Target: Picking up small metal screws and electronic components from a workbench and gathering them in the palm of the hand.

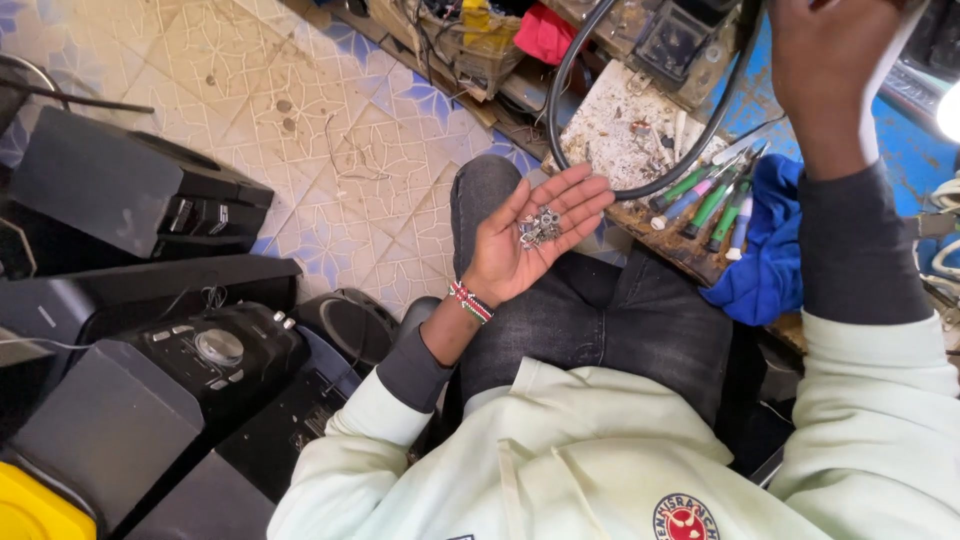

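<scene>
Left hand [535, 235] flat, palm up, cradling small screws [541, 227]; keep palm level. Right hand [835, 75] raised at frame edge, grip unclear, perhaps on black cable [640, 190].

A round red patch [685, 518] with a dark ring around it is sitting on the front of the pale sweatshirt [600, 450], near the bottom edge. It is showing small white marks inside. No boxes, packets, signs or screens are showing clearly anywhere else here.
</scene>
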